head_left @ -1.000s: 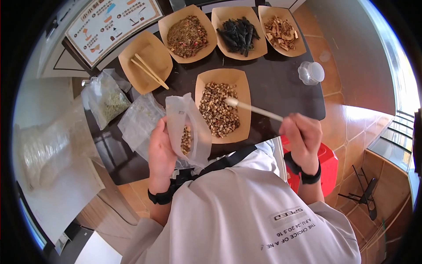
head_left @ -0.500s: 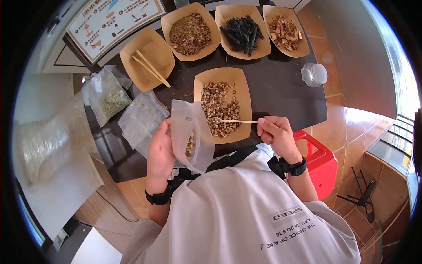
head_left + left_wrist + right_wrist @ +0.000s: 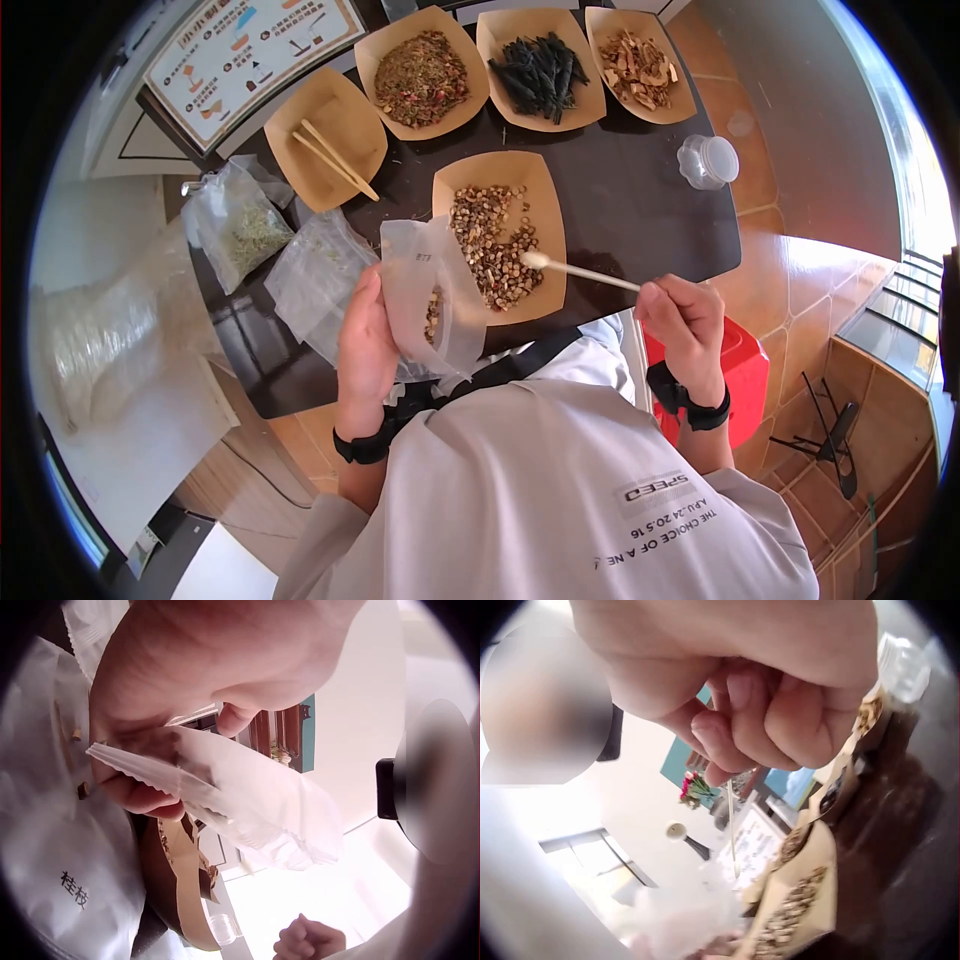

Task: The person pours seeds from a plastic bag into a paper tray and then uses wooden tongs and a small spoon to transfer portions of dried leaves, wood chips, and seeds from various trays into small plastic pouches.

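Note:
In the head view my left hand [image 3: 367, 342] holds a translucent bag [image 3: 425, 290] upright by its side, with some brown pieces showing inside. My right hand [image 3: 688, 325] pinches the end of a thin pale spoon [image 3: 590, 275], its fingers curled. The spoon's bowl is over the near paper tray [image 3: 548, 200], which holds chopped brown pieces [image 3: 490, 235]; whether it touches them I cannot tell. The left wrist view shows the bag [image 3: 255, 795] under my left hand [image 3: 217, 667]. In the right wrist view the spoon [image 3: 733, 832] points away from my right hand [image 3: 757, 697].
Behind stand paper trays with reddish herbs [image 3: 422, 80], black strips [image 3: 540, 75] and pale shavings [image 3: 638, 70]. Another tray [image 3: 290, 165] holds wooden tongs [image 3: 335, 160]. Bags [image 3: 240, 225] lie at the left, a clear jar [image 3: 708, 162] at the right, a red stool [image 3: 745, 385] below.
My right hand first went left with the spoon into the brown pieces, then drew back to the right. My left hand has stayed almost in place with the bag.

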A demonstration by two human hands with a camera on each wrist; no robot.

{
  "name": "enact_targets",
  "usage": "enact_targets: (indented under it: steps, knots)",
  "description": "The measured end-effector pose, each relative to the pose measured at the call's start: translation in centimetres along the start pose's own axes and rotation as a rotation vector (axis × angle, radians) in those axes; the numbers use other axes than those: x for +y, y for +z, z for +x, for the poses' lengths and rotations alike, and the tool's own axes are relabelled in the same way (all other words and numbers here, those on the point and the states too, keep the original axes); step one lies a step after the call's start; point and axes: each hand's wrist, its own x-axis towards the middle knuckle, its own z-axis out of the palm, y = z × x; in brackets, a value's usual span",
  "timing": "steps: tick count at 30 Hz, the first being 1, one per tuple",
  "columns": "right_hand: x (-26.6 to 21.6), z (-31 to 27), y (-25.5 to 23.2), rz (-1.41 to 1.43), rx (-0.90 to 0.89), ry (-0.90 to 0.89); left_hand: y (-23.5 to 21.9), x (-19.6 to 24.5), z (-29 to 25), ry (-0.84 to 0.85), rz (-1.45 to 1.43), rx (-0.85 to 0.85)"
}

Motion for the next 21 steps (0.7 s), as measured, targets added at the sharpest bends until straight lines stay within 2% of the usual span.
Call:
enact_targets:
  steps: [2, 5, 8, 9, 11, 14, 16, 18, 20, 21]
  knots:
    - [1.4, 0.3, 0.9, -0.163, 0.071, -0.077, 0.2, 0.3, -0.1, -0.024, -0.005, -0.007]
    - [2.1, 0.6, 2.9, -0.096, -0.060, 0.017, 0.3, 0.2, -0.2, -0.063, -0.019, -0.021]
    - [3.9, 1.3, 4.7, 0.283, -0.164, 0.246, 0.3, 0.4, -0.4, -0.054, -0.024, -0.012]
    - [4.2, 1.5, 4.7, 0.285, -0.168, 0.244, 0.4, 0.5, -0.5, -0.043, -0.022, -0.003]
    - [4.8, 1.8, 4.2, 0.449, -0.210, 0.390, -0.1, 0.6, -0.7, -0.031, -0.027, -0.004]
    - [5.0, 1.9, 3.3, 0.581, -0.211, 0.434, -0.7, 1.0, -0.9, -0.003, -0.011, 0.015]
    - [4.6, 1.9, 2.6, 0.614, -0.220, 0.437, -0.7, 1.0, -0.9, 0.018, 0.011, 0.035]
    - [3.9, 1.9, 2.0, 0.716, -0.265, 0.402, -0.7, 1.0, -0.5, 0.110, 0.109, 0.065]
    - [2.7, 1.7, 1.9, 0.711, -0.284, 0.366, 0.3, 1.2, -0.2, 0.118, 0.163, 0.090]
    - [1.3, 1.5, 2.4, 0.588, -0.298, 0.284, 0.7, 1.1, -0.1, 0.124, 0.218, 0.118]
